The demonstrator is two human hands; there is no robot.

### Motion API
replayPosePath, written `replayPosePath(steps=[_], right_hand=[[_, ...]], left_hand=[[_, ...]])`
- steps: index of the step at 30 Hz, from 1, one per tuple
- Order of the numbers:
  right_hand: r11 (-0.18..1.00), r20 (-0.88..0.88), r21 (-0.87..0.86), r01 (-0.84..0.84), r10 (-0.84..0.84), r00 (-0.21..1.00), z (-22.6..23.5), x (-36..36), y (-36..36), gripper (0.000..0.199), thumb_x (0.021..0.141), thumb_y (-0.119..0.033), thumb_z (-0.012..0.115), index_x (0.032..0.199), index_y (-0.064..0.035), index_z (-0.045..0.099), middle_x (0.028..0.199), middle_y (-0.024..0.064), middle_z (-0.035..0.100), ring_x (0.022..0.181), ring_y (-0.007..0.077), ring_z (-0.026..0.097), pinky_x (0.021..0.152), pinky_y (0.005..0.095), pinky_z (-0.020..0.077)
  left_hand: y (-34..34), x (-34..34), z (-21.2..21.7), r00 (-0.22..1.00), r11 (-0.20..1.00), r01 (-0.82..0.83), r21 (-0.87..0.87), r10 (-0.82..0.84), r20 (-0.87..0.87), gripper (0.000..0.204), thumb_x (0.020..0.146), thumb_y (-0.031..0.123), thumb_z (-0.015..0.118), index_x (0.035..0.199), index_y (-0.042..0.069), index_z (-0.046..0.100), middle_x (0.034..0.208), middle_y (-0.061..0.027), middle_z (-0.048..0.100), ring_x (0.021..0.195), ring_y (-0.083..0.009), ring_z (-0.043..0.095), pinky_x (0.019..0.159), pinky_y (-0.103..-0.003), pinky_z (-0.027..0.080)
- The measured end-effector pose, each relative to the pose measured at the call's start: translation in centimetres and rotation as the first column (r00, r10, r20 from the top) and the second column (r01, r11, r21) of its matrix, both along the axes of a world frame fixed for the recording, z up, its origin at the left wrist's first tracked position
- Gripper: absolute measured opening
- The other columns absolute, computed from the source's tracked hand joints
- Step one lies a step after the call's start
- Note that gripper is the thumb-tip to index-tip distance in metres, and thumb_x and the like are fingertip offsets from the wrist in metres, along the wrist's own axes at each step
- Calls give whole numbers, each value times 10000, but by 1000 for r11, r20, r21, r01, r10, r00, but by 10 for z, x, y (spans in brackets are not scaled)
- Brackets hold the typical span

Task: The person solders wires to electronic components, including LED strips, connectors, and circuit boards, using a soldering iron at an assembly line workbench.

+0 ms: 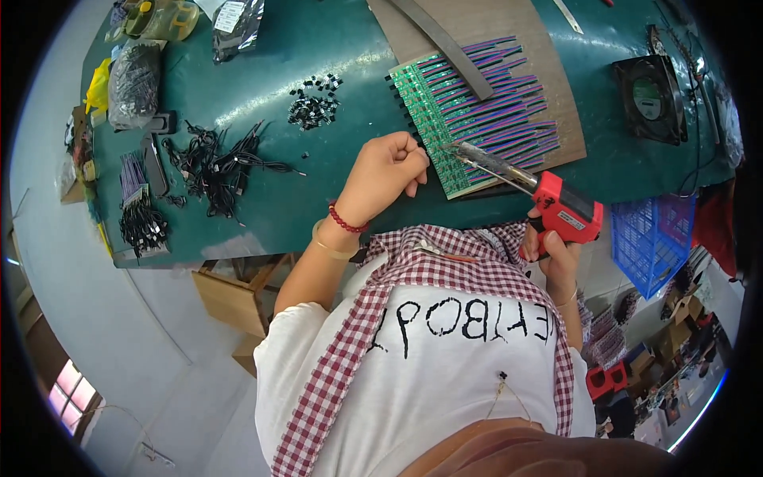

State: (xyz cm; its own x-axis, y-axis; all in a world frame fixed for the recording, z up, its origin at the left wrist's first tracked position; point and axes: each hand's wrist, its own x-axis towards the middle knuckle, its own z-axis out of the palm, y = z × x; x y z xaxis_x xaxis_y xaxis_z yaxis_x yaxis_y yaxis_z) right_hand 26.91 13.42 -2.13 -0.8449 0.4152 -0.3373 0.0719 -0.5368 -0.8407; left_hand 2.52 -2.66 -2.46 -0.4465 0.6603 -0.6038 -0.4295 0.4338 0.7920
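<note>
Right hand (551, 248) fingers wrapped around the red soldering gun (566, 211), barrel angled up-left, tip on the green circuit board strip (445, 119) near the bench (318, 48) front edge. Left hand (387, 168) fingers curled, pressing the strip's edge.

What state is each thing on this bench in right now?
Soldering gun: gripped in right hand, tip on the board.
Green circuit board: flat on a brown mat, purple wires attached along one side.
Left hand: closed, resting at the board's edge.
Black fan: lying flat; spinning or not, cannot tell.
Blue basket: beside the table, contents unclear.
Black cables: loose, tangled pile.
</note>
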Motion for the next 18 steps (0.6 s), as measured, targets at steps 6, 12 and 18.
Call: replayPosePath(steps=[6,12,18], right_hand=[[1000,27,-17,-15,16,1000,0,-6,-3,427,851,-266,588,1112,58,494,627,66,503,496,112,449,469,242,383],[1000,37,-5,-15,15,999,-1,-6,-5,410,851,-242,593,1112,57,493,636,66,510,505,109,455,470,241,384],[1000,29,-27,-9,10,1000,-2,-6,-5,389,844,-242,604,1082,47,498,641,65,518,511,109,462,473,242,388]], left_hand=[[2,-3,3,1000,1000,25,-4,-25,-16,110,812,75,553,732,4,527,624,-46,585,487,-69,517,461,-200,400],[1,-4,-1,999,999,42,30,-42,-9,73,819,98,532,767,46,537,646,-14,589,484,-39,504,415,-164,331],[2,-3,-2,999,999,38,33,-38,0,69,818,92,523,772,43,537,649,-15,587,486,-39,504,416,-161,329]])
